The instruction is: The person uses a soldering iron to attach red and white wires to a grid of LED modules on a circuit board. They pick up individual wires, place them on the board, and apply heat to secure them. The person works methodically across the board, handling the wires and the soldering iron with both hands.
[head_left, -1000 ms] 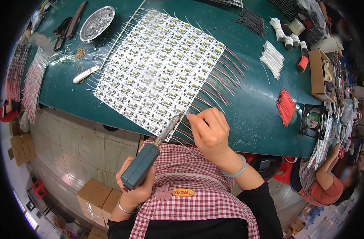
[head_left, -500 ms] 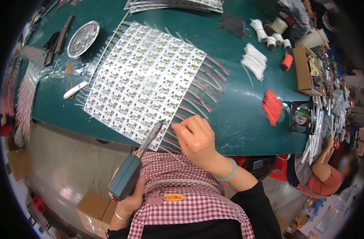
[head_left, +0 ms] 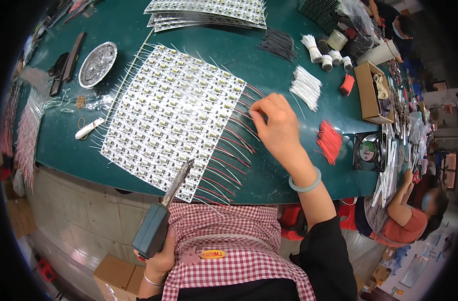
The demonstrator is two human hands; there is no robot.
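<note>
A large sheet of small circuit boards (head_left: 169, 118) lies on the green table (head_left: 269, 65), with red and white wires sticking out along its right and left edges. My left hand (head_left: 161, 258) grips a teal soldering iron (head_left: 159, 220) near my lap, its metal tip resting at the sheet's near corner. My right hand (head_left: 276, 128) reaches over the sheet's right edge, fingertips pinching at the red wires (head_left: 239, 125) there. A pale green bangle (head_left: 305, 181) circles that wrist.
A bundle of red wires (head_left: 330, 141) and white wire bundles (head_left: 307, 86) lie right of my hand. A cardboard box (head_left: 369, 93), a small fan (head_left: 368, 149), a round metal dish (head_left: 97, 64), more board sheets (head_left: 209, 10) and another person (head_left: 404, 215) at lower right surround the work.
My right hand has moved from the sheet's near corner up along its right edge to the farther red wires. The soldering iron has stayed low by my lap, tip at the near corner.
</note>
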